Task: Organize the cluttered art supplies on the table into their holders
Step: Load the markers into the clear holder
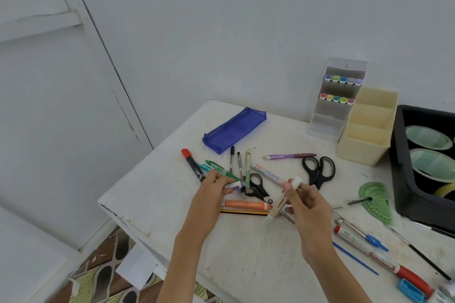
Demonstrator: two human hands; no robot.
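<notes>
It looks like a small room at home. A white table [246, 253] stands against a bare wall [246, 19], beside a door [49, 106], with a patterned floor [103, 275] below.

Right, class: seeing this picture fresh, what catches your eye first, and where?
Two hands meet at the centre: the right hand holds a cream highlighter, the left hand pinches a purple-and-white marker. A blue pencil case lies behind the scattered pens; a cream holder stands at the back right.
</notes>
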